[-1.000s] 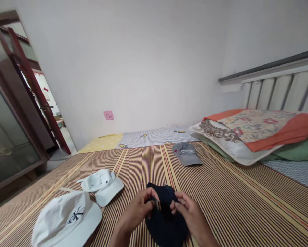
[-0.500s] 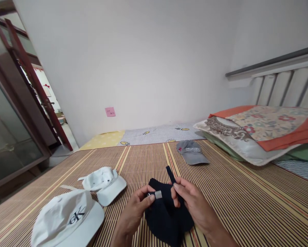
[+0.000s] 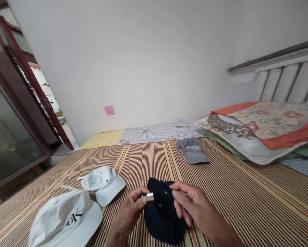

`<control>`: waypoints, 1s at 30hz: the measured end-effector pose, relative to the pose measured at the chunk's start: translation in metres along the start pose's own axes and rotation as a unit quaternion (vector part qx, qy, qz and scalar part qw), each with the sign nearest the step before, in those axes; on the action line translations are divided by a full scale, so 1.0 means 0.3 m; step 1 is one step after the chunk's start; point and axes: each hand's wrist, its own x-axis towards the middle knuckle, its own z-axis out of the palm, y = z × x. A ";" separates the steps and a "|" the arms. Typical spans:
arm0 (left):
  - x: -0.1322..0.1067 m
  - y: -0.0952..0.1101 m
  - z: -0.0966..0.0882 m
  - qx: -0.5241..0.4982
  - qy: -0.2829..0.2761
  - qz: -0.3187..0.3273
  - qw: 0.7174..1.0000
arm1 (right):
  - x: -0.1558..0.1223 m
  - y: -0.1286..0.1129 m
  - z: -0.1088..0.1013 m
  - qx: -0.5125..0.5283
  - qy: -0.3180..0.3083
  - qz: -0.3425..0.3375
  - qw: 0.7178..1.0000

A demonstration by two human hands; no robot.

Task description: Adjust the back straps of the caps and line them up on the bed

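A dark navy cap (image 3: pixel 161 219) rests on the striped mat in front of me, its back opening towards my hands. My left hand (image 3: pixel 132 209) pinches the silver buckle (image 3: pixel 149 197) at one side of that opening. Between thumb and fingers, my right hand (image 3: pixel 191 202) holds the loose end of the cap's dark strap (image 3: pixel 166 188), whose tip points left towards the buckle. Strap and buckle are apart. To the left lie a white cap with black letters (image 3: pixel 66 216) and a smaller white cap (image 3: pixel 105 183).
A grey cap (image 3: pixel 192 151) lies farther back on the striped mat (image 3: pixel 133 164). Stacked pillows (image 3: pixel 272 127) are at the right, below a radiator (image 3: pixel 284 80). A pink note (image 3: pixel 109 110) is on the wall, and a door (image 3: pixel 40 92) stands at the left.
The strap end in my right hand has swung down from nearly upright to point left at the buckle. My left hand has moved slightly left with the buckle.
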 end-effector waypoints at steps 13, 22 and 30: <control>-0.003 0.007 0.045 0.043 -0.022 0.032 0.998 | -0.013 -0.001 0.001 -0.129 0.002 0.008 0.992; -0.001 -0.017 0.028 0.001 -0.040 0.029 0.999 | -0.017 -0.032 0.038 -0.145 -0.002 -0.014 0.989; -0.001 -0.010 0.056 -0.013 -0.049 0.015 0.999 | -0.022 -0.053 0.050 -0.148 0.002 -0.018 0.989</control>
